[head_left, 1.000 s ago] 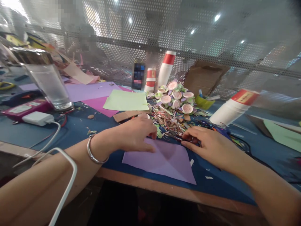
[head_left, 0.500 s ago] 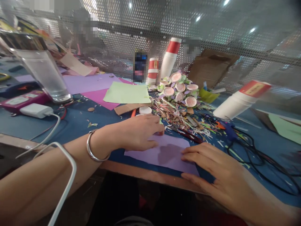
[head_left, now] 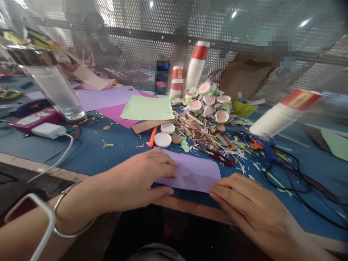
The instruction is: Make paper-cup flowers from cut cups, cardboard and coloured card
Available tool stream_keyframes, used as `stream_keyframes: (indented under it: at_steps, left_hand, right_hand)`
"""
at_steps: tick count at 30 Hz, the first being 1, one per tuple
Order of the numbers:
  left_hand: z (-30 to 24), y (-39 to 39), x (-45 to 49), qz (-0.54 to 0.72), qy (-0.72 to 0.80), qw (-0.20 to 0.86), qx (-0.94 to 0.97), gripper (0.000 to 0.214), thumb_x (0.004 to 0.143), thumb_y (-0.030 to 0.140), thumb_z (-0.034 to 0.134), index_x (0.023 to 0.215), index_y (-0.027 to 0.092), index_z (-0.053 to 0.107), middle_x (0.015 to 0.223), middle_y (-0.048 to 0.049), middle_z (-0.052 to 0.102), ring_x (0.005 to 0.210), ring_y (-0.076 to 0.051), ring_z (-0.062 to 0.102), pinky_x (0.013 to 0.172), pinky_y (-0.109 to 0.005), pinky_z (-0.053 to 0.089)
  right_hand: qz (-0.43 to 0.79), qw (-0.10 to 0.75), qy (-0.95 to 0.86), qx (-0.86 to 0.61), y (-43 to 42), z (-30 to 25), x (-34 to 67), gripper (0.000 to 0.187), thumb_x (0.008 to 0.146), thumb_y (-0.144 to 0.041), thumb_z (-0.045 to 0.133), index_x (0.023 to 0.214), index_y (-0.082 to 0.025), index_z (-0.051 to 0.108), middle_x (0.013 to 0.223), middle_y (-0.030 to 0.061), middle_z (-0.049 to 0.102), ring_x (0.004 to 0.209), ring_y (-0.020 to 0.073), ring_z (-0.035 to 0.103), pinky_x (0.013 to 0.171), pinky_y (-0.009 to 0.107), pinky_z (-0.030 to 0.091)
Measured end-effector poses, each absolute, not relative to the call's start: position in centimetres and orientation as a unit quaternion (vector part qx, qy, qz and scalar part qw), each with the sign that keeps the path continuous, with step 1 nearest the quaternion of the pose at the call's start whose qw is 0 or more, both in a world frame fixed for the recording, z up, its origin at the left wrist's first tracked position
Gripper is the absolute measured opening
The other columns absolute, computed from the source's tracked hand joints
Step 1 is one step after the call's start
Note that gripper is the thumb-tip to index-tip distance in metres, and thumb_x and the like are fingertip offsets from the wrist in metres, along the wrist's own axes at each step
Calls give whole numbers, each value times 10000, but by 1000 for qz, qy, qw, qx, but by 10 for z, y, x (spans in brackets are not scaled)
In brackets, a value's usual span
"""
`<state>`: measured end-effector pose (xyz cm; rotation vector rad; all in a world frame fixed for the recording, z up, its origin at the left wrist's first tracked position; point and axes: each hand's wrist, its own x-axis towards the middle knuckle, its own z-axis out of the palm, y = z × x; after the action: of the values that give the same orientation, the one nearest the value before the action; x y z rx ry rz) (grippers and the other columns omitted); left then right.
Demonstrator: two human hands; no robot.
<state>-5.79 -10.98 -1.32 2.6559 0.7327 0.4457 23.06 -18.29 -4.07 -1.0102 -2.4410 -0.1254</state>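
Observation:
A sheet of purple paper (head_left: 194,170) lies at the front edge of the blue table. My left hand (head_left: 141,177) rests its fingers over the paper's left end, with the thumb apart from them near the table edge. At the lower right corner, my right hand (head_left: 239,199) has its thumb and fingers pressed together on the sheet. Just beyond the paper are two small white round caps (head_left: 162,139), an orange stick (head_left: 152,137) and a pair of dark red-handled scissors (head_left: 217,156).
Behind the scraps (head_left: 201,128) stands a cluster of paper-cup flowers (head_left: 209,103). Stacked cups (head_left: 285,114) lean at the right, near a blue glue gun (head_left: 268,150) with black cable. A glass bottle (head_left: 54,87), white charger (head_left: 49,130) and light green paper (head_left: 148,108) are at the left.
My left hand has drawn back and left, uncovering the white caps and orange stick. My right thumb has closed against its fingers at the paper's corner. The paper's near edge now lies straighter.

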Motion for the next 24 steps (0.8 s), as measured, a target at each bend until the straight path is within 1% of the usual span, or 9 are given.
stream_keyframes:
  at_steps: [2,4,7,9,11,13,19,24]
  left_hand:
    - [-17,-110,-61,159,276,210,924,137,970,242,633,1020,233,760,1141,-30,700,1061,-174,636,971,-294,466]
    - [-18,-108,-63,161,301,255,905,182,1005,244,577,973,241,756,1077,-8,683,995,-136,629,907,-252,462]
    - [-18,-103,-64,161,344,301,875,178,1003,229,568,897,217,711,922,22,668,854,-107,609,785,-223,444]
    - [-17,-101,-63,155,376,298,863,184,998,232,567,844,196,659,837,33,648,759,-103,576,707,-232,418]
    - [-18,-100,-62,151,395,278,862,219,1003,253,555,804,186,615,801,34,632,717,-108,551,672,-247,392]
    - [-19,-99,-61,149,408,258,863,233,1004,267,551,790,186,597,794,31,629,724,-119,551,679,-258,382]
    - [-26,-97,-62,131,460,220,850,212,993,336,579,831,204,617,851,7,635,838,-176,581,754,-300,394]
    - [-27,-99,-67,138,458,211,853,220,979,368,608,826,211,608,858,-3,620,897,-207,543,779,-323,395]
  right_hand:
    - [-30,244,-887,-390,-182,-40,229,147,1020,-117,523,993,-183,652,874,44,692,786,166,596,714,307,489]
    - [-6,245,-877,-414,-180,-39,227,148,1026,-149,522,955,-192,644,855,35,676,769,159,597,699,295,491]
    - [32,246,-856,-454,-176,-39,226,147,1036,-194,516,957,-212,639,866,24,666,782,153,620,699,280,497]
    - [51,242,-842,-479,-173,-39,225,148,1039,-225,522,942,-223,634,842,14,652,762,148,622,684,271,495]
    - [62,240,-833,-495,-171,-40,225,160,1042,-251,523,927,-225,632,818,9,643,738,146,619,670,267,493]
    - [66,242,-829,-500,-169,-40,225,173,1044,-264,516,923,-223,633,813,9,645,733,146,621,668,264,495]
    - [63,251,-823,-506,-169,-41,224,169,1035,-256,527,905,-220,629,799,9,641,719,142,618,660,258,490]
    - [73,248,-820,-511,-169,-44,226,162,1030,-264,541,893,-221,616,785,6,631,706,142,617,652,264,485]
